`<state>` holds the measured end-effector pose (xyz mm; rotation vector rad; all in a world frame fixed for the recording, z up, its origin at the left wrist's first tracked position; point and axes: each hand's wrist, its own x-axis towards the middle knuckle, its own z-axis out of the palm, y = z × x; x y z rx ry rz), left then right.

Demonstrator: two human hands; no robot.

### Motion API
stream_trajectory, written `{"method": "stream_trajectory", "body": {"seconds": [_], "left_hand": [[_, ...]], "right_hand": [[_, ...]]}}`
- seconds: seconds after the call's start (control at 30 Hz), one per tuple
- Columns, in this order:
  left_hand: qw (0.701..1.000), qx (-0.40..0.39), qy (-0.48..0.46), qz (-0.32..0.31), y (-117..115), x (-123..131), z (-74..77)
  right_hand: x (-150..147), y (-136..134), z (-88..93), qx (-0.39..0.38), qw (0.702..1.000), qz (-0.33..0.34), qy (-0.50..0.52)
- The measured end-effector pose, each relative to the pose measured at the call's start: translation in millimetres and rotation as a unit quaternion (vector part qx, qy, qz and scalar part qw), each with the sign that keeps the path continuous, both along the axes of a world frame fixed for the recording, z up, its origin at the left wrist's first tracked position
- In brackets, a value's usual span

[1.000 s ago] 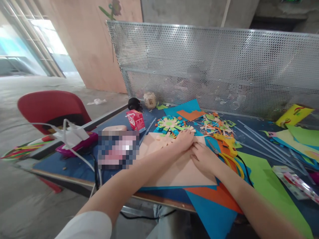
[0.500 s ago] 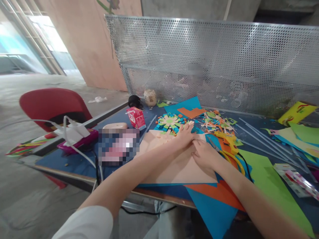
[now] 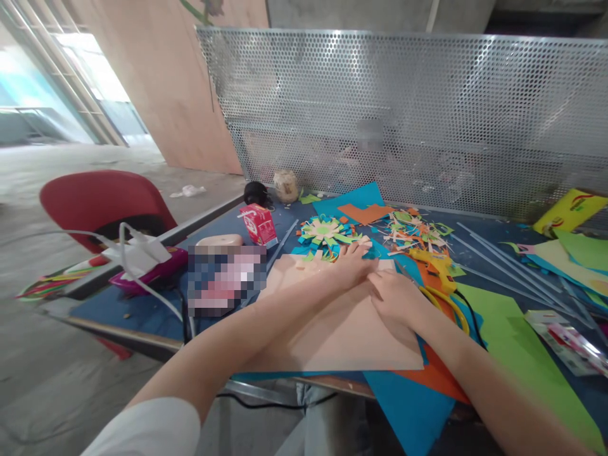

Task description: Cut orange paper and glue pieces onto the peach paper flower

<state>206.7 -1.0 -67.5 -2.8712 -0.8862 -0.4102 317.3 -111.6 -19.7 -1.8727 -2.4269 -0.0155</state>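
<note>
A peach paper sheet (image 3: pixel 342 335) lies on the blue table over blue and orange sheets. My left hand (image 3: pixel 354 266) rests flat on its far edge, fingers stretched out. My right hand (image 3: pixel 394 296) presses on the sheet just to the right, fingers curled down and touching the left hand. Beyond the fingertips lies a paper flower (image 3: pixel 325 231) of green, peach and blue strips. Yellow-handled scissors (image 3: pixel 439 297) lie right of my right hand.
A red carton (image 3: pixel 259 225), a twine ball (image 3: pixel 285 185) and a black roll (image 3: pixel 256 193) stand at the back left. Paper scraps (image 3: pixel 413 231), clear sticks (image 3: pixel 503 266) and green sheets (image 3: pixel 517 342) cover the right. A perforated metal screen (image 3: pixel 403 114) backs the table. A red chair (image 3: pixel 102 206) stands left.
The peach sheet has slid toward me, its near edge now past the table's front edge. Both hands stay pressed on it.
</note>
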Motion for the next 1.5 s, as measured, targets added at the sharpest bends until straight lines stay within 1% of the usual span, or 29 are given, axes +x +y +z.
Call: {"method": "stream_trajectory", "body": {"seconds": [0.13, 0.23, 0.37, 0.5, 0.57, 0.63, 0.77, 0.83, 0.93, 1.0, 1.03, 1.1, 1.13, 1.2, 1.27, 1.3, 1.33, 1.37, 1.43, 1.5], "left_hand": [[1.0, -0.002, 0.006, 0.013, -3.7, 2.8, 0.1], [0.999, 0.01, 0.008, 0.037, -12.1, 5.9, 5.8], [0.997, 0.028, 0.035, 0.068, -23.1, 8.3, 14.7], [0.994, 0.009, 0.033, 0.104, -26.5, 5.3, 21.0], [0.994, -0.011, 0.032, 0.106, -26.2, 0.4, 25.3], [0.995, -0.02, 0.033, 0.095, -26.5, -6.4, 31.7], [0.997, 0.003, 0.009, 0.076, -31.2, -18.6, 47.0], [0.996, 0.012, 0.009, 0.086, -34.5, -20.6, 52.2], [0.994, 0.028, 0.009, 0.11, -37.8, -19.7, 54.9], [0.994, 0.048, -0.004, 0.101, -39.7, -18.9, 54.1], [0.994, 0.064, -0.014, 0.086, -41.1, -18.8, 53.3], [0.992, 0.112, -0.041, 0.045, -46.3, -19.3, 51.0], [0.988, 0.143, -0.058, 0.017, -50.3, -19.7, 49.6], [0.971, 0.212, -0.098, -0.048, -61.0, -20.3, 46.4], [0.948, 0.265, -0.146, -0.1, -73.2, -19.8, 42.6], [0.938, 0.278, -0.165, -0.121, -78.8, -19.2, 40.4], [0.932, 0.283, -0.179, -0.139, -83.6, -18.3, 38.1], [0.929, 0.279, -0.187, -0.155, -87.2, -17.3, 35.8], [0.934, 0.247, -0.186, -0.181, -90.7, -15.4, 31.9], [0.943, 0.185, -0.184, -0.205, -88.8, -14.9, 30.8]], "right_hand": [[0.7, 1.0, -1.4, 0.003, 1.0, -0.004, -0.006], [3.2, 2.6, -3.5, 0.018, 1.0, 0.0, -0.011], [6.8, 5.3, -5.2, 0.022, 1.0, 0.003, -0.02], [9.5, 7.5, -5.4, 0.011, 1.0, 0.0, -0.011], [10.8, 8.4, -5.9, 0.007, 1.0, 0.001, 0.007], [12.1, 9.3, -6.8, 0.006, 1.0, -0.003, 0.031], [14.4, 11.4, -8.6, 0.009, 0.996, -0.028, 0.089], [15.1, 12.1, -9.0, 0.007, 0.993, -0.032, 0.112], [15.4, 12.8, -10.2, -0.006, 0.985, -0.036, 0.167], [15.0, 13.5, -12.1, -0.021, 0.969, -0.043, 0.244], [14.6, 14.1, -13.4, -0.021, 0.954, -0.047, 0.294], [13.5, 15.7, -15.9, 0.0, 0.913, -0.06, 0.404], [12.8, 16.5, -16.6, 0.012, 0.886, -0.071, 0.459], [11.1, 17.5, -15.9, 0.021, 0.817, -0.109, 0.565], [9.4, 17.5, -12.3, -0.024, 0.748, -0.151, 0.646], [8.7, 17.1, -9.7, -0.056, 0.724, -0.168, 0.666], [8.3, 16.6, -7.0, -0.07, 0.712, -0.186, 0.673], [8.2, 16.2, -4.5, -0.064, 0.711, -0.211, 0.668], [8.9, 15.6, -1.4, -0.033, 0.723, -0.257, 0.64], [10.7, 15.3, -1.4, -0.023, 0.736, -0.275, 0.618]]}}
